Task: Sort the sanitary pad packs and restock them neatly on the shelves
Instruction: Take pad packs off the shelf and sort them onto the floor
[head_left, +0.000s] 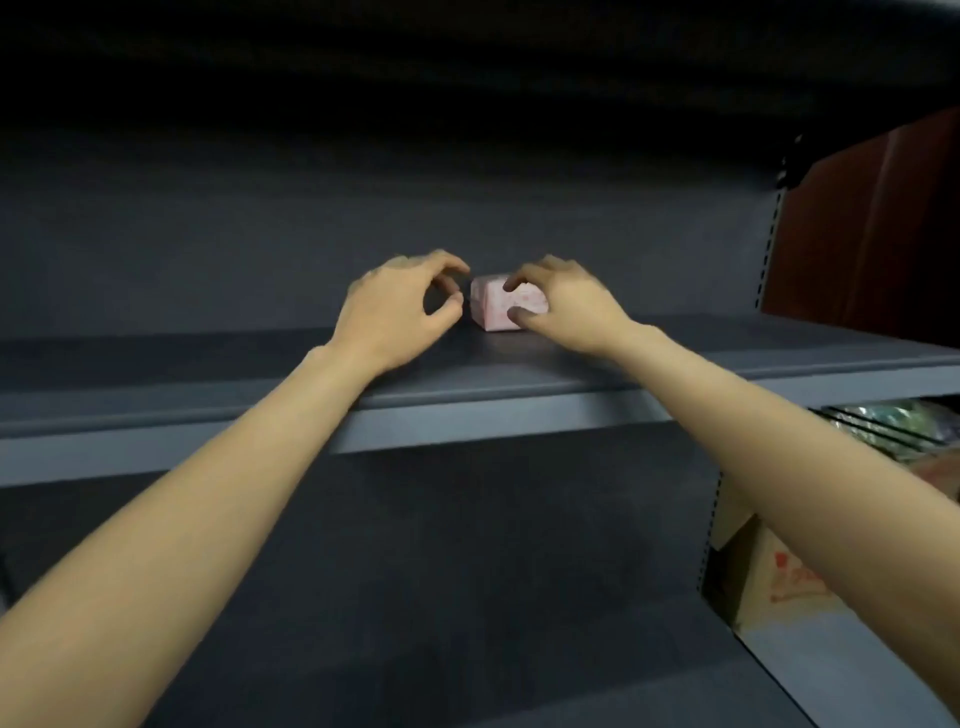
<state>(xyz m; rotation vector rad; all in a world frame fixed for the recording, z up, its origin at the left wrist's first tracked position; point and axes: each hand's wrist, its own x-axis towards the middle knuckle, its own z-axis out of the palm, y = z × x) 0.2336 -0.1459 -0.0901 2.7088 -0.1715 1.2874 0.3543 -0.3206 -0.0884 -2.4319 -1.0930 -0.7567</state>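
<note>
Head view: the right hand (563, 306) grips one small pink rectangular soft-wrapped sanitary pad pack (501, 304), fingers curled over its top and thumb at its lower front edge, apparently to square it on the dark grey metal shelf board (571, 371) it rests on. The left hand (395, 306) holds nothing; its curled fingers hover just beside the pack's free end, apart from it, likely ready to steady it. Count: one pack on this board, two hands. Below and outboard of the gripping hand, one brown cardboard box (769, 577) with red print; above it, blurred green wrapped goods (904, 423), number unclear.
</note>
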